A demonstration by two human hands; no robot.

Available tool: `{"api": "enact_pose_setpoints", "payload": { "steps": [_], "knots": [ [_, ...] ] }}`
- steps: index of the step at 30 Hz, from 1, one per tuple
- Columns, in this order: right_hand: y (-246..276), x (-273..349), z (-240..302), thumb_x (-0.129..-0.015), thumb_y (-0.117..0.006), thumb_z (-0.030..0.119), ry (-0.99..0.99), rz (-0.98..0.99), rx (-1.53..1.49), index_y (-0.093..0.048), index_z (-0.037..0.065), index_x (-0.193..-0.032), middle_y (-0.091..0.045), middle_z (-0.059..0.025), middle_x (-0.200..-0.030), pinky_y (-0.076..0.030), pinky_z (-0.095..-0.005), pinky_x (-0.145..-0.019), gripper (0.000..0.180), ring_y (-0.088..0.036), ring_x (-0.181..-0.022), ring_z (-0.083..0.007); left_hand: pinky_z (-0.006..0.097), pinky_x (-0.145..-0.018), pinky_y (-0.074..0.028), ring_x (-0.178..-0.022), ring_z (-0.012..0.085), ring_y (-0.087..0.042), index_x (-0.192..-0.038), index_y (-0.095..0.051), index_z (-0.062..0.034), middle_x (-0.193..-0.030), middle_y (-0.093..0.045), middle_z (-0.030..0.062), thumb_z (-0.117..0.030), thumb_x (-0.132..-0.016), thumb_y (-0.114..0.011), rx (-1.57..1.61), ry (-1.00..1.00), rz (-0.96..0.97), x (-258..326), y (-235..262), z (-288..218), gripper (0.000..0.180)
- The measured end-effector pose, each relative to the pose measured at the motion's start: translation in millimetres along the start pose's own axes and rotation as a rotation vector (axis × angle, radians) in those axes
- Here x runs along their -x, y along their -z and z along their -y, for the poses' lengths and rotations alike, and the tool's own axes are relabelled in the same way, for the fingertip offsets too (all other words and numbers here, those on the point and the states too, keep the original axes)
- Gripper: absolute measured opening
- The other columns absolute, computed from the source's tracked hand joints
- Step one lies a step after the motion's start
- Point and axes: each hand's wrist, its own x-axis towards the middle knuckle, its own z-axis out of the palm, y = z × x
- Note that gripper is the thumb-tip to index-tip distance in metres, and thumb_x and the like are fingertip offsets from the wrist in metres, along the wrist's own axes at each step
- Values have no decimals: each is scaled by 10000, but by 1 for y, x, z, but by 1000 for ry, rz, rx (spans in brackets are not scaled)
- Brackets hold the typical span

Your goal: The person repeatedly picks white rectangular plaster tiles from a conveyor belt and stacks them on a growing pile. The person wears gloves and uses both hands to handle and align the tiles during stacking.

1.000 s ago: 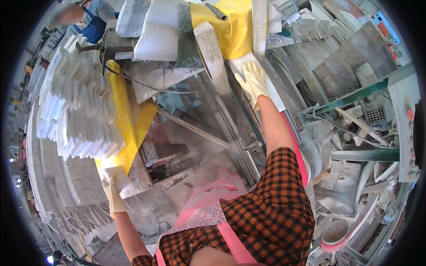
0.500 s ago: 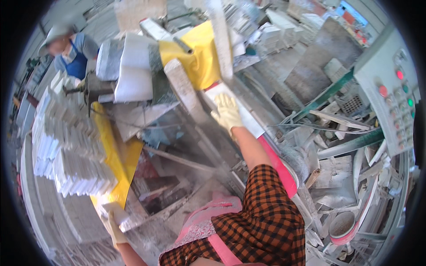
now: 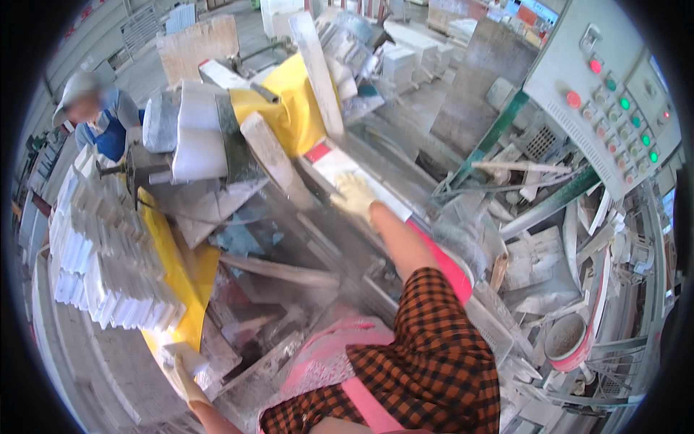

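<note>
Head view, single frame. My right hand (image 3: pixel 354 194), in a pale yellowish glove, lies flat on a long white strip (image 3: pixel 361 181) that runs along the machine bed; fingers look together and pressed down on the strip, not wrapped round it. The strip has a red patch at its far end, next to a yellow cover (image 3: pixel 293 108) draped over the machine.

My left hand (image 3: pixel 184 372), also gloved, is low at the left edge. Its fingers are clamped on a small white block (image 3: pixel 177 352), held just beside the lower end of a yellow sheet (image 3: pixel 177 278).

On that yellow sheet, to my left, sits a tall stack of white moulded pieces (image 3: pixel 101 267), laid in rows, edges outward. Above it, two rounded bundles, one grey and one white (image 3: pixel 195 137), rest on the machine top. A pale plank (image 3: pixel 271 155) leans diagonally between them and the strip.

Upper right: a grey control panel (image 3: pixel 614 94), tilted, with red buttons toward its upper left and green ones down its right side. I leave its markings unread. Green metal struts (image 3: pixel 549 202) pass under it, and white offcuts are piled around them.

Another person (image 3: pixel 101 119) in a blue top and grey hat stands at the far left, behind the stack. Dust coats the bench surfaces; fine detail near the blade area I cannot tell.
</note>
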Motion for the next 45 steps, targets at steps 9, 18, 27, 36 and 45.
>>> {"api": "enact_pose_setpoints", "payload": {
  "steps": [9, 18, 27, 36, 45],
  "knots": [
    [96, 159, -60, -885, -689, 241, 180, -58, 31, -514, 27, -1447, -515, -185, -1494, -325, -460, -1197, 627, -447, -1408, -368, 416, -952, -530, -1156, 292, -610, -1477, -413, 12, -1326, -574, 190, -253, -940, -649, -121, 124, -96, 10, -6, -20, 644],
    [58, 149, -14, -861, -707, 192, -18, 2, 419, -374, 85, -1547, -381, -166, -1595, -234, -480, -1244, 770, -331, -1501, -293, 405, -922, -549, -1115, 283, -636, -1455, -441, 9, -1313, -584, 181, -249, -933, -663, -103, 106, -101, 13, -10, -25, 623],
    [63, 124, -24, -853, -562, 118, 244, -302, 443, -566, -60, -1326, -616, -201, -1348, -399, -413, -1153, 505, -561, -1307, -304, 378, -856, -567, -1063, 247, -649, -1434, -476, -2, -1287, -601, 145, -215, -948, -679, -133, 123, -102, 9, -6, -19, 568],
    [6, 71, -20, -957, -470, 201, 85, -254, 894, -511, 81, -1414, -535, -116, -1466, -300, -477, -1208, 474, -482, -1374, -208, 364, -856, -565, -1049, 236, -653, -1417, -497, -4, -1269, -612, 137, -228, -947, -689, -220, -156, 213, -23, -174, -69, 555],
    [-24, 52, -30, -996, -438, 227, 56, -245, 416, -353, 23, -1548, -417, -115, -1598, -274, -551, -1229, 595, -391, -1480, -254, 350, -856, -564, -1036, 225, -657, -1400, -518, -6, -1252, -623, 128, -240, -946, -699, -266, -186, 246, -19, -209, -73, 542]
  ]
}}
